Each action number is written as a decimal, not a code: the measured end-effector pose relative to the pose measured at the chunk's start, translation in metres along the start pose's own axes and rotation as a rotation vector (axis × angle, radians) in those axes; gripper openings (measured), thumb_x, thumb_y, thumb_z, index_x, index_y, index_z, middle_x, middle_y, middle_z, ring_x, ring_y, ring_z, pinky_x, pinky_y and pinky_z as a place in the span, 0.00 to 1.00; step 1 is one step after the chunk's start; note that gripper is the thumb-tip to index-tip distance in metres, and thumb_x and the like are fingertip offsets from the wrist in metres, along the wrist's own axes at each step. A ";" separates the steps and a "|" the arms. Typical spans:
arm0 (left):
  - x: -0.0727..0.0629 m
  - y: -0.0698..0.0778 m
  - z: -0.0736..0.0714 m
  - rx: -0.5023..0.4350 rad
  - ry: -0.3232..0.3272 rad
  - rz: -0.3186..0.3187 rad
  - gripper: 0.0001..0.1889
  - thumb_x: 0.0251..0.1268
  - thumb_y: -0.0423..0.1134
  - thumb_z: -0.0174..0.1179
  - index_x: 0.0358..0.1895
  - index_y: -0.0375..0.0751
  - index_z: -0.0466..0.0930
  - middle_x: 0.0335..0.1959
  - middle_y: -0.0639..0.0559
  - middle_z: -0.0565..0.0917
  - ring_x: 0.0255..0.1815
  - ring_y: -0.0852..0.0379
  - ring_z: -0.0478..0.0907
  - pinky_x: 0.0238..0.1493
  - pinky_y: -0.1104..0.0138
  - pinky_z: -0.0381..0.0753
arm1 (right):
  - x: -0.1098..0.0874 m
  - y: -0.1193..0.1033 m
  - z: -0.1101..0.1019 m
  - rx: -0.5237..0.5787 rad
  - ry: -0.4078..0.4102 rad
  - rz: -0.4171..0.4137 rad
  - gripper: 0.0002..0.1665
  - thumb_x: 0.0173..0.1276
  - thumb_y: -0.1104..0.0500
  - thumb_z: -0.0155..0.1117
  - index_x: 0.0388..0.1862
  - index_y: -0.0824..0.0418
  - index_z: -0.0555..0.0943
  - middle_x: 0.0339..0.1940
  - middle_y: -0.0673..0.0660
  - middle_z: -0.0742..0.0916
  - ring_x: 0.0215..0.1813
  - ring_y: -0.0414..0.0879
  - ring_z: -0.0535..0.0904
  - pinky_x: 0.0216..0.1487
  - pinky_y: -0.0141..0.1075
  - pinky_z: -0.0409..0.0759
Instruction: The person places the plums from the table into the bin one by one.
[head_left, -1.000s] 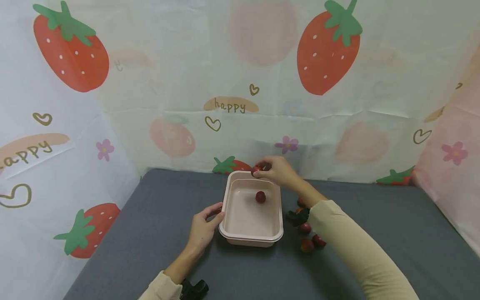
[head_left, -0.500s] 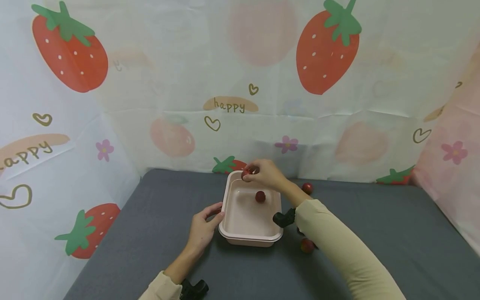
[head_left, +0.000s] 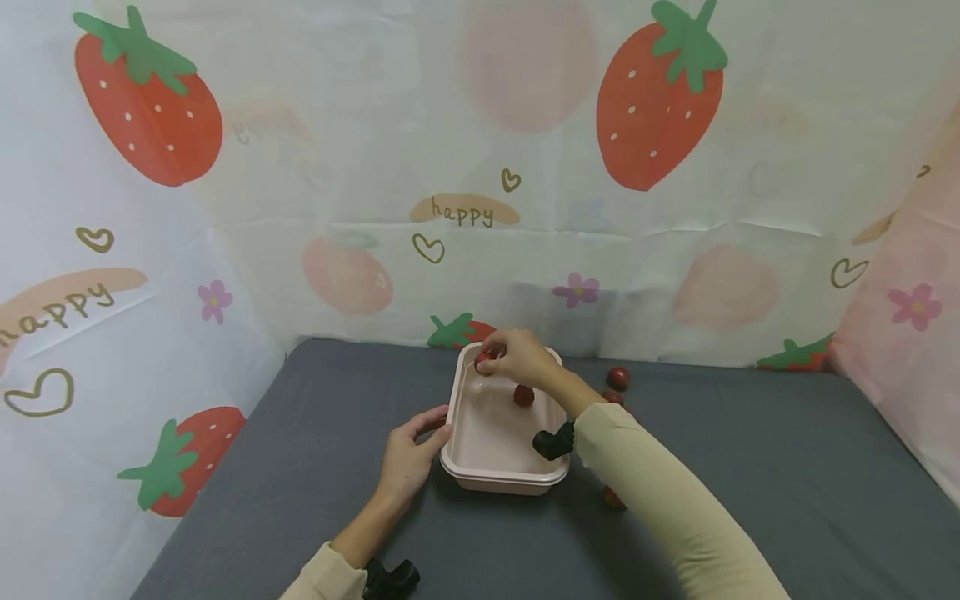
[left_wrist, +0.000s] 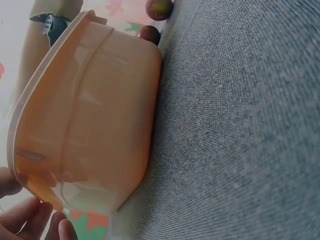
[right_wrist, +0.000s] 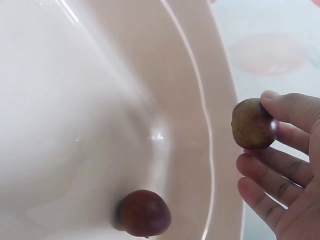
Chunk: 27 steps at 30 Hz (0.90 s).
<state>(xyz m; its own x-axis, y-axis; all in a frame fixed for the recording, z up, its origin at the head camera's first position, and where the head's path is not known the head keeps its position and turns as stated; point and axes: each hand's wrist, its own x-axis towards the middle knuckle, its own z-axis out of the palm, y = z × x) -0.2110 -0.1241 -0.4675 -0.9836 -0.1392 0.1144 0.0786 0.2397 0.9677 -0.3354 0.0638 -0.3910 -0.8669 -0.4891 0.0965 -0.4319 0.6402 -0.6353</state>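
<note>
A pale pink plastic bin [head_left: 504, 483] stands on the grey cloth in the head view. My left hand [head_left: 408, 458] holds its left side, thumb and fingers at the rim, as the left wrist view also shows. Over the far left corner, my right hand [head_left: 521, 354] pinches a small red plum [head_left: 483, 363] between thumb and fingertips. That plum [right_wrist: 254, 124] looks yellowish red in the right wrist view and hangs above the bin's edge. Another dark red plum [head_left: 523, 396] lies on the bin floor, close to the wall in the right wrist view.
Several loose plums lie right of the bin, among them a far plum [head_left: 618, 378] and a near plum [head_left: 614, 498]; the right sleeve [head_left: 645, 475] partly hides them. A fruit-printed curtain [head_left: 337, 167] borders the cloth [head_left: 337, 400]. Black wrist cameras [head_left: 553, 442] sit under both wrists.
My right hand has moved left and slightly down with its plum, from the far rim to over the far left corner. Plums behind the right arm have come into view. My left hand stays put.
</note>
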 end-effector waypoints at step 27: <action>-0.003 0.004 0.000 0.009 -0.014 -0.004 0.18 0.66 0.35 0.61 0.58 0.36 0.79 0.53 0.39 0.83 0.62 0.46 0.75 0.52 0.64 0.77 | 0.014 0.017 0.033 -0.094 -0.092 0.103 0.09 0.63 0.53 0.69 0.40 0.55 0.83 0.34 0.50 0.85 0.30 0.42 0.78 0.31 0.33 0.75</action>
<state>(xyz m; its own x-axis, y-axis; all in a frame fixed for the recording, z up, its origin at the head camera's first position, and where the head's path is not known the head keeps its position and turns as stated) -0.2079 -0.1231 -0.4644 -0.9862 -0.1265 0.1071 0.0731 0.2481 0.9660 -0.3464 0.0487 -0.4256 -0.8834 -0.4670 -0.0387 -0.3667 0.7404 -0.5633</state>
